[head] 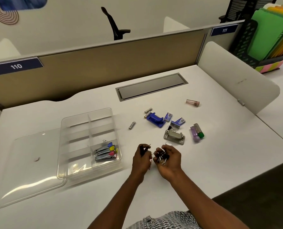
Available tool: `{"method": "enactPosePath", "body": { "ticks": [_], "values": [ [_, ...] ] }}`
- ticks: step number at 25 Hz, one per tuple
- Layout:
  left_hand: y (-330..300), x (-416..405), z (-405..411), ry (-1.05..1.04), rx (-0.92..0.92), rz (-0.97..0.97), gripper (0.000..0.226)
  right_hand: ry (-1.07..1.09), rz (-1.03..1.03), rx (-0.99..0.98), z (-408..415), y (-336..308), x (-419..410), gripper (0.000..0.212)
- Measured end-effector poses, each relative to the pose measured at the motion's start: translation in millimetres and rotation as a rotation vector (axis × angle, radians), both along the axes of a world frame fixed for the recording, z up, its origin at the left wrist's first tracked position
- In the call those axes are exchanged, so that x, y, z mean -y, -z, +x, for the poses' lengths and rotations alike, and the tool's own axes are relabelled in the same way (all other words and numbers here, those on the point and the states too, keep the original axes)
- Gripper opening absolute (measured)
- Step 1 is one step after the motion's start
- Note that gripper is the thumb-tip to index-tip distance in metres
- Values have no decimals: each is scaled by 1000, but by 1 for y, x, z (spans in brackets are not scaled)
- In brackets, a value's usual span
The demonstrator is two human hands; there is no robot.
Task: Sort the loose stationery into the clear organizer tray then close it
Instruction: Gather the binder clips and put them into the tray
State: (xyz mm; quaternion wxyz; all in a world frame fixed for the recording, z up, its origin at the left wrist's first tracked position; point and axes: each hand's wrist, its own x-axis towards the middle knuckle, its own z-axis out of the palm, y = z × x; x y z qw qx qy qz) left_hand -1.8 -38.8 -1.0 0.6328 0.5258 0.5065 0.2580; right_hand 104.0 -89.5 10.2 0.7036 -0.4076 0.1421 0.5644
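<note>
The clear organizer tray [89, 142] is seen lying open on the white desk [203, 171], its lid [30, 167] folded out to the left. Right of the tray, binder clips [162, 157] are cupped in the right hand [168, 160]; one clip is pinched by the left hand [141, 157]. Beyond the hands, staplers [155, 119] and batteries [132, 125] are scattered.

Stationery count, placed from the fingers:

- Organizer tray [88, 129], clear, left of the fingers: one, lid open.
- Nail clippers [105, 153], in the tray: about four, overlapping.
- Staplers beyond the fingertips: two, one blue [155, 119], one grey [174, 136].
- Staple boxes [168, 116], beyond: two.
- Small batteries [132, 125]: three.
- Capped tubes [197, 133], to the right: three, one further off.
- Binder clips [162, 157], cupped in the fingers: several, number unclear.
</note>
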Motion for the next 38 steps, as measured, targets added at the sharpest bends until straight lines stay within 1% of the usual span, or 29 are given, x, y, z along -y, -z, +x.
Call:
{"method": "enactPosePath", "body": {
  "ticks": [1, 2, 5, 8, 10, 13, 15, 17, 19, 21, 22, 24, 26, 28, 31, 33, 35, 38],
  "values": [
    [-4, 3, 3, -55, 91, -95, 16, 38, 21, -39, -6, -1, -4, 17],
    [-8, 5, 5, -101, 150, -144, 15, 63, 35, -67, -12, -3, -9, 25],
    [-21, 5, 4, -153, 254, -208, 18, 52, 53, -87, -21, -12, -22, 38],
    [-28, 0, -3, -165, 255, -140, 14, 2, 64, -97, -27, -21, -31, 43],
    [-32, -2, -7, -210, 262, -105, 24, -29, 90, -108, -34, -25, -34, 46],
    [-40, -3, -10, -356, 267, -149, 41, -57, 143, -135, -46, -32, -39, 50],
    [-48, -10, -13, -460, 283, -173, 46, -77, 177, -156, -54, -40, -44, 51],
    [-57, -21, -19, -519, 306, -137, 39, -99, 226, -176, -61, -50, -51, 51],
    [-68, -34, -29, -573, 350, -64, 27, -149, 269, -162, -71, -59, -62, 52],
    [-75, -48, -42, -608, 377, -45, 20, -201, 284, -141, -83, -66, -74, 52],
    [-78, -54, -49, -626, 398, -69, 21, -226, 285, -140, -89, -69, -81, 53],
    [-85, -68, -61, -666, 505, -231, 29, -270, 263, -153, -101, -73, -97, 54],
    [-86, -86, -73, -732, 594, -397, 34, -286, 203, -179, -110, -74, -115, 58],
    [-84, -105, -85, -750, 631, -490, 42, -292, 129, -178, -118, -73, -134, 65],
    [-82, -123, -97, -751, 666, -568, 56, -301, 38, -162, -127, -73, -153, 74],
    [-82, -128, -102, -754, 656, -579, 54, -305, 31, -190, -130, -74, -159, 83],
    [-83, -128, -105, -747, 693, -598, 54, -296, 29, -200, -129, -74, -161, 90],
    [-83, -127, -106, -733, 726, -599, 59, -294, 28, -171, -124, -73, -160, 89]
  ]
}}
